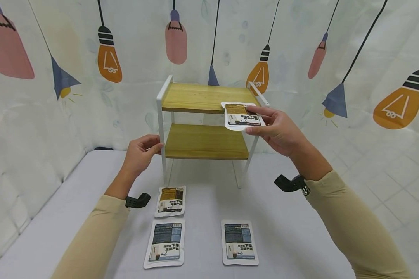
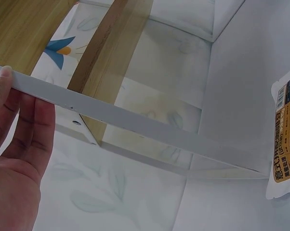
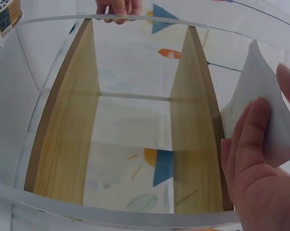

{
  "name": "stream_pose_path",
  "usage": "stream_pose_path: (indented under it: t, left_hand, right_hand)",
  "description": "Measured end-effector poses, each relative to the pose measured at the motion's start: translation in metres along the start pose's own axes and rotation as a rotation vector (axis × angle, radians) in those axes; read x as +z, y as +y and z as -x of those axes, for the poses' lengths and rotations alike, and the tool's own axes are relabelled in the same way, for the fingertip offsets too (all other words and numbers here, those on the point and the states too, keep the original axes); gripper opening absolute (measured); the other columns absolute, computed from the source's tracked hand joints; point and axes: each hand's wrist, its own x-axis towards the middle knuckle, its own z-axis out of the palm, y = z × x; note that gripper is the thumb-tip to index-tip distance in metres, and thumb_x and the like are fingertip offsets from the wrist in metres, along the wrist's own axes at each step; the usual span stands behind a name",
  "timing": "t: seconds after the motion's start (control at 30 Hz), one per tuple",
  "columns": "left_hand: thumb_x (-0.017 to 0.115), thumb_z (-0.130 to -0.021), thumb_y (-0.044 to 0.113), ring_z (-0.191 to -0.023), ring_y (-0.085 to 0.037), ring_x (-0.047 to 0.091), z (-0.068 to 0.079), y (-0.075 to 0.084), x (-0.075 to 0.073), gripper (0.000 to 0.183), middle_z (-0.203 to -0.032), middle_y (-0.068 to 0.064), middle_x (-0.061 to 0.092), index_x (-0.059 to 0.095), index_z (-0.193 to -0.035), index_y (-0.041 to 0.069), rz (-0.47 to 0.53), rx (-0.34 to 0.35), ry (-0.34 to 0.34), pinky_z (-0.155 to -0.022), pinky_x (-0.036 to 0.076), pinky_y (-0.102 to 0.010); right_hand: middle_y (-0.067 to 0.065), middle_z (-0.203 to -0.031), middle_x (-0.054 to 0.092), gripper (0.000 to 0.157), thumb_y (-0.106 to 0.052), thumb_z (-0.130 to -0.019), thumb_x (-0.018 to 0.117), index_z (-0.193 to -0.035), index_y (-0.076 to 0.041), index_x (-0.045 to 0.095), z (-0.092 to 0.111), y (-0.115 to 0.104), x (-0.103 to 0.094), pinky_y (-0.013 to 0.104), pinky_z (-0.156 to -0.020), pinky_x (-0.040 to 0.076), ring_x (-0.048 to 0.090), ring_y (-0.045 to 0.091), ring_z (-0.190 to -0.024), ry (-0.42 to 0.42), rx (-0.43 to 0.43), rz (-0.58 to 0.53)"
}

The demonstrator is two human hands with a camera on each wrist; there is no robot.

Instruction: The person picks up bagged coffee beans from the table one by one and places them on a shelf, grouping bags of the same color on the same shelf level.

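Observation:
A small two-tier rack with a wooden upper shelf [image 1: 202,97], a wooden lower shelf [image 1: 206,143] and white metal side frames stands on the table. My left hand [image 1: 141,153] grips the rack's left front post [image 2: 130,127], thumb on one side and fingers behind. In my right hand [image 1: 279,130] a flat white pouch [image 1: 242,118] with a brown-and-white label is pinched between thumb and fingers. It is held at the right front edge of the upper shelf, label up, overlapping that edge in the head view. The right wrist view shows its plain white back [image 3: 253,82].
Another brown-labelled pouch [image 1: 171,201] lies before the rack's left leg. Nearer me are two blue-labelled pouches, one on the left [image 1: 165,244] and one on the right [image 1: 239,242]. A white tablecloth [image 1: 202,232] covers the table; a lamp-patterned curtain [image 1: 136,104] hangs behind.

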Motion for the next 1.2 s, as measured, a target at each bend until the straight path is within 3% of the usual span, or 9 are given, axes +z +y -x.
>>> stream_pose_path:
  t: [0.57, 0.97, 1.2]
  left_hand:
    - [0.069, -0.099, 0.022, -0.090, -0.004, 0.069, 0.000, 0.000, 0.000, 0.032, -0.116, -0.021, 0.072, 0.070, -0.126, 0.005, 0.000, 0.000, -0.006, -0.081, 0.058, -0.014]
    - [0.069, -0.099, 0.021, -0.089, -0.004, 0.070, 0.000, -0.001, 0.000, 0.032, -0.117, -0.024, 0.072, 0.069, -0.127, 0.004, 0.015, 0.015, -0.013, -0.081, 0.058, -0.014]
    - [0.069, -0.099, 0.022, -0.089, -0.005, 0.070, 0.000, -0.001, -0.001, 0.032, -0.115, -0.021, 0.073, 0.070, -0.126, 0.005, -0.003, 0.018, -0.012, -0.083, 0.061, -0.020]
  right_hand:
    - [0.010, -0.147, 0.047, 0.064, -0.001, -0.092, 0.074, -0.151, -0.015, 0.053, -0.010, 0.003, -0.001, 0.017, -0.093, 0.057, 0.056, 0.024, -0.125, 0.101, -0.020, 0.025]
    - [0.010, -0.141, 0.051, 0.065, -0.006, -0.091, 0.076, -0.151, -0.016, 0.052, -0.018, 0.001, -0.004, 0.017, -0.091, 0.056, 0.059, 0.022, -0.119, 0.110, -0.001, 0.082]
    - [0.012, -0.137, 0.055, 0.067, -0.010, -0.089, 0.079, -0.151, -0.018, 0.053, -0.020, 0.000, -0.002, 0.020, -0.090, 0.059, 0.066, 0.020, -0.109, 0.156, 0.001, 0.112]
